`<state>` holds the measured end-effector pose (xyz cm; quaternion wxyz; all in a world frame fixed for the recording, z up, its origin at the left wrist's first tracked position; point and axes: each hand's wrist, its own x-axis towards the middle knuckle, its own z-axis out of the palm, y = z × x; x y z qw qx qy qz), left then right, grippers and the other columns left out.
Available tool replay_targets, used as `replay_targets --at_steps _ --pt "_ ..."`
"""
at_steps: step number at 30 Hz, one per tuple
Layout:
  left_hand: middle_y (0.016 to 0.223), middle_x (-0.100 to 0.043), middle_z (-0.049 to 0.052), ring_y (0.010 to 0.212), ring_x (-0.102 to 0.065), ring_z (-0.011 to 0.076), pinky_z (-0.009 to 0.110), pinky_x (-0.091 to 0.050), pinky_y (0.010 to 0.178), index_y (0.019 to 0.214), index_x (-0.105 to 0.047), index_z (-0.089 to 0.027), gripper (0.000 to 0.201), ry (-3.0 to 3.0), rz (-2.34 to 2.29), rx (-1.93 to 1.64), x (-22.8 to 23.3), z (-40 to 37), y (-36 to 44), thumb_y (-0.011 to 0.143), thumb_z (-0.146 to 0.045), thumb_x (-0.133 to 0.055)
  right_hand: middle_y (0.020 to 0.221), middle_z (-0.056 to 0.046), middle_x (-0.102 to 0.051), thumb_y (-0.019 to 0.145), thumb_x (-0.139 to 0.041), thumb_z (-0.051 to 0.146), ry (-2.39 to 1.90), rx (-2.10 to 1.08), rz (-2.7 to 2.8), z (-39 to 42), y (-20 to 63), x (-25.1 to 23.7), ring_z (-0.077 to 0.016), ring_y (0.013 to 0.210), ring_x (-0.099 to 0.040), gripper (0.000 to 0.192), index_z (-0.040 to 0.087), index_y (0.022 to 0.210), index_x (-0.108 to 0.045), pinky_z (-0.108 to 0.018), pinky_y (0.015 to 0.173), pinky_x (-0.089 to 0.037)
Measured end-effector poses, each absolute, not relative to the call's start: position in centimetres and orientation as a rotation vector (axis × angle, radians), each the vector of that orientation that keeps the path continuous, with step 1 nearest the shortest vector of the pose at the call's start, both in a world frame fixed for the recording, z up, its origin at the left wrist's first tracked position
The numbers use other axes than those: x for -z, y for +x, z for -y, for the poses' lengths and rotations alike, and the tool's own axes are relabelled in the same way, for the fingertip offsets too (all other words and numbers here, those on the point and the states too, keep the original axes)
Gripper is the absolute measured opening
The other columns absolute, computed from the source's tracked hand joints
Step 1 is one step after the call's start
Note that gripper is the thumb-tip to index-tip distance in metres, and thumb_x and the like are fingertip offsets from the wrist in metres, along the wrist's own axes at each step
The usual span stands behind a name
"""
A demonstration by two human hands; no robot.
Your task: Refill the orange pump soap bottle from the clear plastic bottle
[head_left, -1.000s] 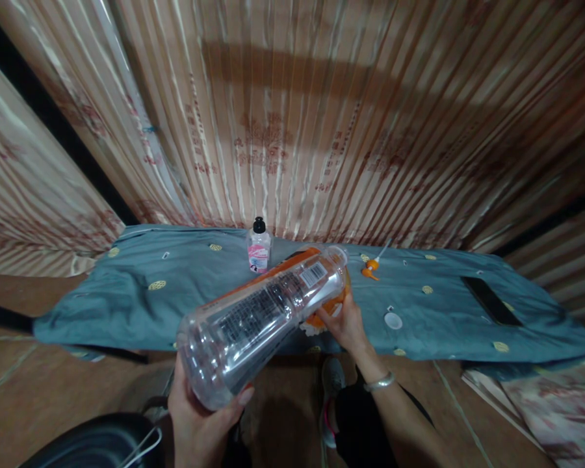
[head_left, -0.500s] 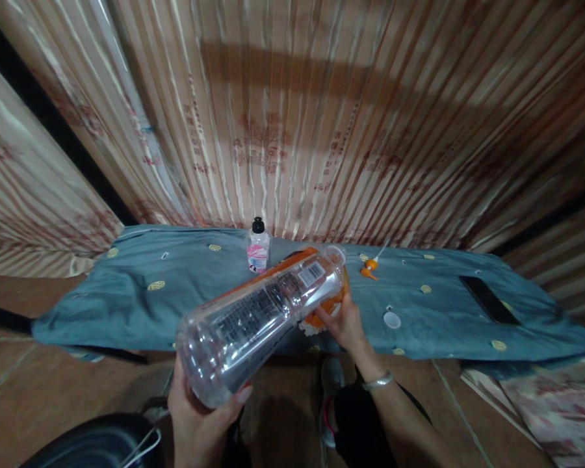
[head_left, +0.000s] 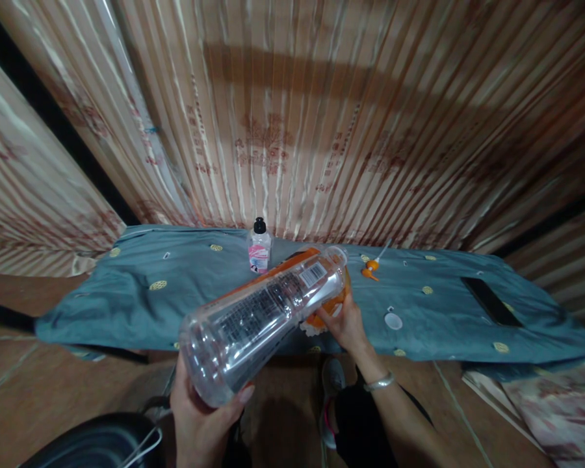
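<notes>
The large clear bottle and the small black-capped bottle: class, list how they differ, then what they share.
The large clear bottle is tilted in the left hand; the small bottle stands upright on the blue cloth. The large one's mouth is uncapped; the small one wears a black cap. The large one is far bigger. Both are see-through and labelled.

- A teal cloth (head_left: 141, 305) with small yellow motifs covers the tabletop from left to right.
- A small clear bottle (head_left: 259, 250) with a black cap and a pink label stands upright at the far edge of the tabletop.
- An orange pump head (head_left: 370, 268) with its white tube lies on the cloth, right of centre.
- A white round lid (head_left: 392, 320) lies nearer, toward the front edge.
- A flat black slab (head_left: 490, 301) lies far to the right on the cloth.
- A striped pinkish curtain (head_left: 292, 117) hangs behind.
- A dark round pot (head_left: 92, 445) with a wire handle sits on the floor at near left.
- A printed fabric (head_left: 550, 403) lies on the floor at near right.
</notes>
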<state>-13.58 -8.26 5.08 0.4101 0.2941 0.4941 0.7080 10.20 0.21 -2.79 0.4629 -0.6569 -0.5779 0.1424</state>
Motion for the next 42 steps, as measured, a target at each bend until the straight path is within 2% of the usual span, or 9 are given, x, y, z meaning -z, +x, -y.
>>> replay_targets --at_steps 4,11,19,26,32,38,42 --pt "0.100 -0.074 0.006 0.088 -0.070 0.0176 0.020 -0.055 0.079 0.119 -0.067 -0.017 0.080 0.778 -1.241 -1.773 -4.5 8.2 -14.1 0.046 -0.035 -0.095 0.106 -0.016 -0.075 0.074 -0.068 0.065 -1.627 -0.375 1.418 -0.2 10.2 2.8 -0.0325 0.091 -0.075 0.072 0.016 0.124 -0.052 -0.045 0.077 -0.061" --pt "0.099 -0.074 0.010 0.092 -0.072 0.0248 0.028 -0.059 0.079 0.119 -0.066 -0.014 0.083 0.798 -1.201 -1.715 -2.3 7.8 -15.8 0.043 -0.027 -0.095 0.107 -0.017 -0.075 0.073 -0.067 0.071 -1.629 -0.374 1.409 -0.2 10.1 2.4 -0.0338 0.092 -0.075 0.077 0.016 0.125 -0.051 -0.047 0.078 -0.061" --pt "0.106 -0.073 0.007 0.097 -0.070 0.0218 0.025 -0.055 0.083 0.123 -0.064 -0.019 0.086 0.770 -1.267 -1.750 -4.0 8.1 -14.3 0.046 -0.038 -0.095 0.106 -0.015 -0.074 0.075 -0.068 0.066 -1.643 -0.357 1.417 -0.2 10.2 2.9 -0.0338 0.093 -0.074 0.072 0.017 0.124 -0.052 -0.048 0.079 -0.061" --pt "0.106 -0.072 0.007 0.094 -0.070 0.0222 0.026 -0.056 0.082 0.123 -0.064 -0.016 0.085 0.802 -1.290 -1.744 -4.3 8.2 -14.2 0.047 -0.042 -0.094 0.104 -0.014 -0.074 0.074 -0.068 0.062 -1.636 -0.368 1.412 -0.2 10.1 2.6 -0.0324 0.091 -0.075 0.068 0.017 0.122 -0.052 -0.045 0.077 -0.061" --pt "0.102 -0.074 0.008 0.090 -0.072 0.0209 0.023 -0.057 0.077 0.116 -0.066 -0.016 0.081 0.809 -1.229 -1.736 -3.4 8.0 -14.9 0.042 -0.030 -0.095 0.103 -0.013 -0.075 0.074 -0.068 0.057 -1.647 -0.352 1.423 -0.2 10.2 2.7 -0.0323 0.089 -0.075 0.065 0.019 0.123 -0.051 -0.044 0.075 -0.061" --pt "0.101 -0.073 0.010 0.091 -0.071 0.0247 0.028 -0.059 0.077 0.118 -0.067 -0.014 0.080 0.818 -1.245 -1.717 -3.1 8.0 -15.2 0.045 -0.034 -0.094 0.104 -0.013 -0.075 0.073 -0.070 0.057 -1.634 -0.344 1.408 -0.2 10.2 2.7 -0.0325 0.090 -0.075 0.065 0.019 0.122 -0.052 -0.044 0.075 -0.061" --pt "0.100 -0.073 0.009 0.090 -0.071 0.0233 0.027 -0.058 0.077 0.120 -0.066 -0.014 0.085 0.773 -1.267 -1.721 -3.9 8.1 -14.7 0.043 -0.036 -0.095 0.103 -0.012 -0.075 0.073 -0.070 0.058 -1.630 -0.379 1.403 -0.2 10.2 2.6 -0.0317 0.089 -0.075 0.063 0.020 0.119 -0.052 -0.044 0.075 -0.061"
